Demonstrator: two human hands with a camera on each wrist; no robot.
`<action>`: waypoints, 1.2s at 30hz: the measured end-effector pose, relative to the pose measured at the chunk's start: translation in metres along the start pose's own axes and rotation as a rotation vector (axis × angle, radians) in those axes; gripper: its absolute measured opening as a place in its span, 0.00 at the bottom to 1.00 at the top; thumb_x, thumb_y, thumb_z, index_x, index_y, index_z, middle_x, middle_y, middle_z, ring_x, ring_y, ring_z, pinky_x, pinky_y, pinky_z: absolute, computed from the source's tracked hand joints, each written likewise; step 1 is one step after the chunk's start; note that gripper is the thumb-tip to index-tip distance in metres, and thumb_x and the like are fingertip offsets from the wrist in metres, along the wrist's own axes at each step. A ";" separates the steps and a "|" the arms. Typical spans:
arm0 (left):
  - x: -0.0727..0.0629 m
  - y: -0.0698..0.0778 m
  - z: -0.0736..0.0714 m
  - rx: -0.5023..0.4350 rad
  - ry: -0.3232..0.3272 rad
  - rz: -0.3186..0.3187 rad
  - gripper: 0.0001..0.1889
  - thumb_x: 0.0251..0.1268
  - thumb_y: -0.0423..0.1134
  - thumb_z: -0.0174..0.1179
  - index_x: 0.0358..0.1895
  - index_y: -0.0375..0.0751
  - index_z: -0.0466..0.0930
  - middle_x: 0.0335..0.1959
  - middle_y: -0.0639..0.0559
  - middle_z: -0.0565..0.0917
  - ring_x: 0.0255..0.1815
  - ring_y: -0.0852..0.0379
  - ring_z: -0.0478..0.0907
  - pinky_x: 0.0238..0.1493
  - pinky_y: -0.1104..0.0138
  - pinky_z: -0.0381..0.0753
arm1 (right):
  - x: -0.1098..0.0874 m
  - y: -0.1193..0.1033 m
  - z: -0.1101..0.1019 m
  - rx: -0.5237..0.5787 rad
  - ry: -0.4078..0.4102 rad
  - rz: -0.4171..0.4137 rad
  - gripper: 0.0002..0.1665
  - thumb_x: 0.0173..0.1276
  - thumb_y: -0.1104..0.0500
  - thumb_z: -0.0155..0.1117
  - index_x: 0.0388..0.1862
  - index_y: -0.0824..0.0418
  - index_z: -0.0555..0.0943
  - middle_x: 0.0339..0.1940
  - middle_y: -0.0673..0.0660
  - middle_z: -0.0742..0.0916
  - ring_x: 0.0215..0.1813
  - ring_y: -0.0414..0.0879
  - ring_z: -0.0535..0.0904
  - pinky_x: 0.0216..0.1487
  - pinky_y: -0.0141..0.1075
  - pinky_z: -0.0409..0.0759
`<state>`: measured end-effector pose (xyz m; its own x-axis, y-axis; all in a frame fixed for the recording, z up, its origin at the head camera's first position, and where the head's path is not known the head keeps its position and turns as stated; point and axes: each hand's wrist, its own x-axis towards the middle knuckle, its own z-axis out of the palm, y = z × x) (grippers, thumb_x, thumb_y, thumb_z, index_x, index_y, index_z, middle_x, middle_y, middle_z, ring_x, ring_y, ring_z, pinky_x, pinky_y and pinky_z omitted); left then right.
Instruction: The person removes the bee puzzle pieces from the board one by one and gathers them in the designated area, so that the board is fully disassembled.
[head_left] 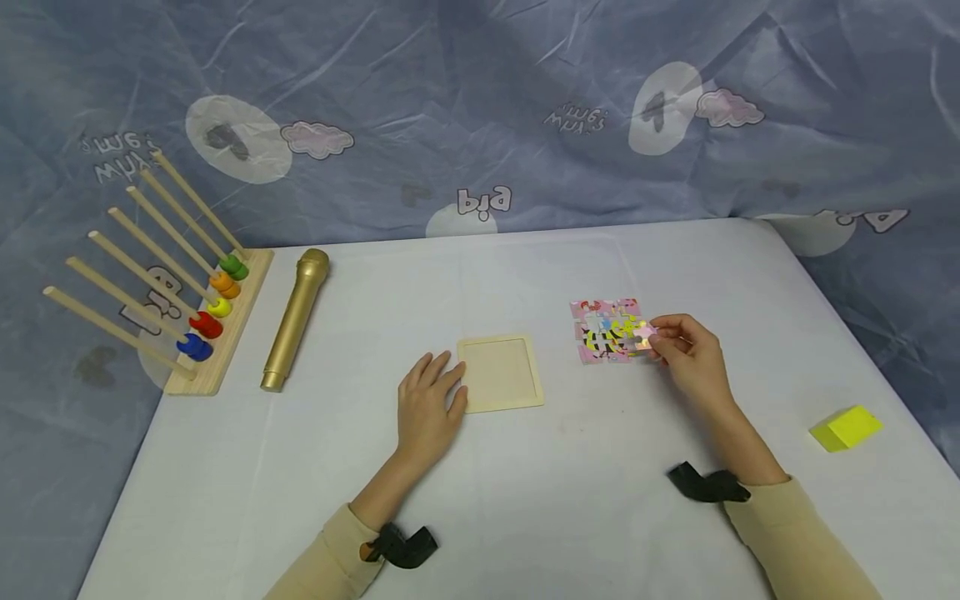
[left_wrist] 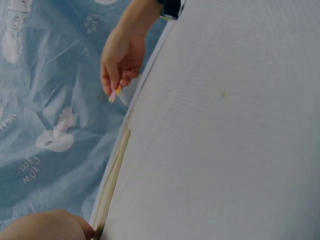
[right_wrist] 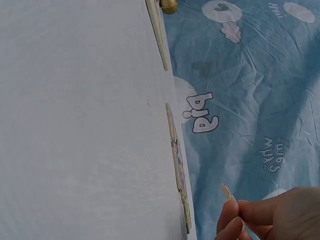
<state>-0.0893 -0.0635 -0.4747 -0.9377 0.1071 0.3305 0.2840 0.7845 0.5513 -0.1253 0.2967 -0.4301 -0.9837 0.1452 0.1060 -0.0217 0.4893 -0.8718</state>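
Between thumb and fingers, my right hand (head_left: 693, 357) pinches a small pink jigsaw piece (head_left: 644, 335), which is lifted off the table in the right wrist view. Just left of it lies a group of joined jigsaw pieces (head_left: 597, 333), pink with a yellow-and-black striped figure. My left hand (head_left: 431, 408) rests with spread fingers at the left edge of a square wooden puzzle tray (head_left: 537, 379), thumb and forefinger touching its rim. In the left wrist view, part of the left hand (left_wrist: 47, 226) shows at the tray's edge (left_wrist: 112, 182).
A gold toy microphone (head_left: 296, 321) lies at the left of the white table (head_left: 525, 500). Beside it stands a wooden peg rack (head_left: 225, 367) with coloured beads on its rods. A yellow block (head_left: 846, 428) sits near the right edge. Patterned cloth (head_left: 465, 108) hangs behind.
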 end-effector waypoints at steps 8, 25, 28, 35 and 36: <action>0.000 -0.001 0.001 -0.001 0.001 -0.002 0.17 0.64 0.38 0.61 0.56 0.43 0.83 0.64 0.43 0.77 0.71 0.42 0.66 0.68 0.45 0.62 | 0.002 0.007 -0.005 -0.080 -0.003 0.065 0.16 0.72 0.62 0.58 0.54 0.69 0.78 0.33 0.48 0.80 0.29 0.34 0.80 0.29 0.25 0.79; -0.001 -0.001 0.000 -0.002 0.001 -0.001 0.17 0.64 0.38 0.61 0.56 0.42 0.83 0.65 0.43 0.77 0.71 0.42 0.66 0.69 0.46 0.62 | -0.001 0.016 -0.002 -0.207 0.023 0.043 0.13 0.71 0.61 0.60 0.50 0.68 0.80 0.35 0.59 0.82 0.28 0.33 0.76 0.28 0.22 0.77; -0.001 -0.001 0.000 -0.004 0.001 0.001 0.17 0.64 0.38 0.61 0.56 0.42 0.83 0.65 0.43 0.77 0.71 0.42 0.66 0.69 0.45 0.62 | -0.001 0.017 -0.001 -0.241 0.026 0.028 0.13 0.70 0.62 0.60 0.49 0.67 0.81 0.35 0.60 0.83 0.28 0.33 0.74 0.28 0.22 0.75; -0.001 -0.001 0.001 -0.003 0.001 0.004 0.17 0.64 0.38 0.61 0.56 0.42 0.83 0.65 0.43 0.77 0.71 0.42 0.65 0.68 0.45 0.62 | -0.001 0.019 0.000 -0.323 0.038 -0.021 0.11 0.70 0.61 0.61 0.47 0.66 0.82 0.36 0.60 0.84 0.31 0.33 0.71 0.31 0.21 0.69; 0.000 -0.001 0.001 -0.002 0.005 0.007 0.17 0.64 0.38 0.61 0.55 0.42 0.83 0.64 0.43 0.77 0.71 0.41 0.66 0.68 0.45 0.62 | -0.001 0.019 0.000 -0.329 0.040 -0.025 0.11 0.70 0.61 0.61 0.47 0.65 0.82 0.36 0.60 0.84 0.31 0.33 0.71 0.31 0.21 0.68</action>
<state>-0.0894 -0.0641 -0.4761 -0.9347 0.1089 0.3384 0.2905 0.7828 0.5504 -0.1245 0.3056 -0.4474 -0.9756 0.1601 0.1502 0.0192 0.7436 -0.6683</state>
